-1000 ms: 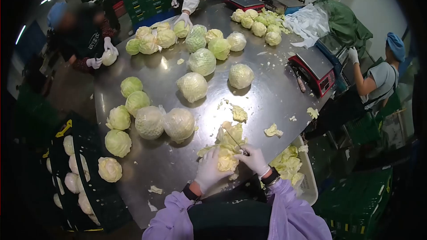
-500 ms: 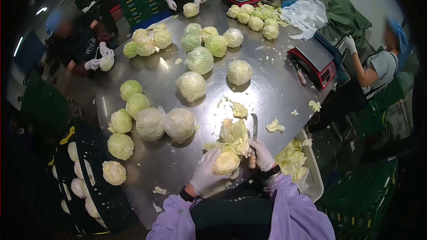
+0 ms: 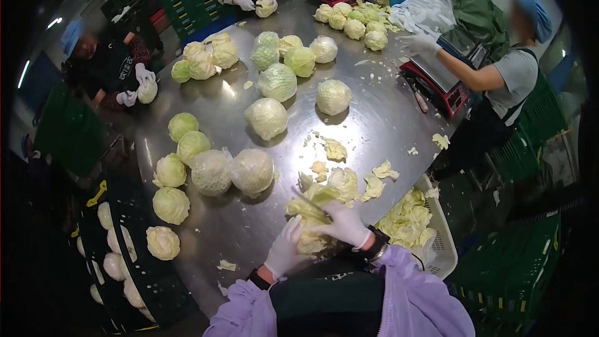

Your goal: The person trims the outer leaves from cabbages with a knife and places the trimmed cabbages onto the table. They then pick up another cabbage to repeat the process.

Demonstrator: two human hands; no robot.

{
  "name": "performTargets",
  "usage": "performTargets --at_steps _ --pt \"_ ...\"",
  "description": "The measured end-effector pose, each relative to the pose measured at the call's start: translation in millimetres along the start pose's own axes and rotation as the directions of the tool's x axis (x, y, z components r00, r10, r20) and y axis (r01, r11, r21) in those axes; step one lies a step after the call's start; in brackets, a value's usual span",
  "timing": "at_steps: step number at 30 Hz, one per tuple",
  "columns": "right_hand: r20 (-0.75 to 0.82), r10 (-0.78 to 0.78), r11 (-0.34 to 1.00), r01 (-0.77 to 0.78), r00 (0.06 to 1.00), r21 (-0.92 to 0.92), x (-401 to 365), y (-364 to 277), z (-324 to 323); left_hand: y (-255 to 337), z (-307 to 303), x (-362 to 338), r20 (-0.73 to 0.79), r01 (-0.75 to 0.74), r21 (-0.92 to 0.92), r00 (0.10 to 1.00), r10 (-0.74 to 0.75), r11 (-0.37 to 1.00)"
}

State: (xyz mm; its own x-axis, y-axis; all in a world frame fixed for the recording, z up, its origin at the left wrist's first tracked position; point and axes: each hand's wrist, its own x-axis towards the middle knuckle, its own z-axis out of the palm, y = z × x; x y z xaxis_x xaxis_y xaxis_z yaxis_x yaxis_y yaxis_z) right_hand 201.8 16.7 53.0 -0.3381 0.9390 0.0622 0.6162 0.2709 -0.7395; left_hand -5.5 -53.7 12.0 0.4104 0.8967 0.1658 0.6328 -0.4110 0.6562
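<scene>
At the table's near edge, my gloved left hand (image 3: 286, 248) is closed against the side of a pale cabbage (image 3: 311, 241). My gloved right hand (image 3: 347, 224) grips a knife (image 3: 310, 202), its blade pointing up and left over the leaves; the handle is hidden in my fingers. That hand reaches across the top of the cabbage and partly covers it. Loose outer leaves (image 3: 342, 182) lie just beyond both hands. A small cut piece (image 3: 319, 168) rests on the table past them.
Wrapped cabbages (image 3: 252, 173) and bare ones (image 3: 171, 205) stand left on the steel table (image 3: 212, 237). A white basket of leaves (image 3: 448, 256) is at right, a crate of cabbages (image 3: 125, 237) at left. Three co-workers surround the table; a red scale (image 3: 455, 101) sits right.
My right hand has moved left over the cabbage, the knife swinging from upright to slanting left. Leaves have spread right and a cut piece now shows. The right-hand co-worker reaches over the scale.
</scene>
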Motion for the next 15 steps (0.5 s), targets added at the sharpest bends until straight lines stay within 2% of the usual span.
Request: performTargets --at_steps 1,2,4,5,7,8,10,11,13,14,15 --pt "0.15 -0.033 0.99 0.053 0.988 -0.132 4 2 8 0 -3 -2 0.046 0.003 0.051 0.999 -0.005 0.999" --pt "0.148 -0.038 0.991 0.057 0.988 -0.125 9 11 14 -3 -4 -6 0.046 0.004 0.059 0.999 -0.007 0.998" --pt "0.149 -0.052 0.976 0.018 0.987 0.219 19 31 15 -12 0 -21 -0.019 -0.03 0.06 0.999 0.031 0.998" --pt "0.218 0.132 0.927 -0.199 0.967 0.319 23 28 2 -19 3 -29 -0.015 -0.023 0.061 1.0 0.024 0.998" --pt "0.028 0.253 0.886 -0.243 0.967 0.394 25 83 17 -34 8 -46 -0.086 -0.107 0.128 0.989 0.118 0.986" --pt "0.055 0.323 0.931 -0.327 0.945 0.16 24 91 -1 -36 7 -52 -0.09 -0.105 0.126 0.989 0.117 0.986" --pt "-0.237 0.168 0.95 -0.222 0.957 -0.221 17 93 -16 -32 7 -61 -0.124 0.012 0.06 0.992 -0.005 0.998" --pt "-0.23 0.169 0.95 -0.221 0.958 -0.222 18 74 -24 -27 5 -61 -0.125 0.019 0.057 0.992 -0.012 0.998" --pt "-0.258 -0.007 0.999 -0.004 0.966 -0.041 24 20 -30 -18 2 -59 -0.204 0.013 0.102 0.979 0.008 0.995" --pt "-0.136 -0.03 0.995 0.043 0.99 0.095 27 9 -19 -20 9 -57 -0.192 0.007 0.101 0.981 0.012 0.995" --pt "-0.017 -0.132 0.982 0.133 0.991 0.135 34 -5 -11 -25 17 -53 -0.238 0.039 0.01 0.971 -0.035 0.999"
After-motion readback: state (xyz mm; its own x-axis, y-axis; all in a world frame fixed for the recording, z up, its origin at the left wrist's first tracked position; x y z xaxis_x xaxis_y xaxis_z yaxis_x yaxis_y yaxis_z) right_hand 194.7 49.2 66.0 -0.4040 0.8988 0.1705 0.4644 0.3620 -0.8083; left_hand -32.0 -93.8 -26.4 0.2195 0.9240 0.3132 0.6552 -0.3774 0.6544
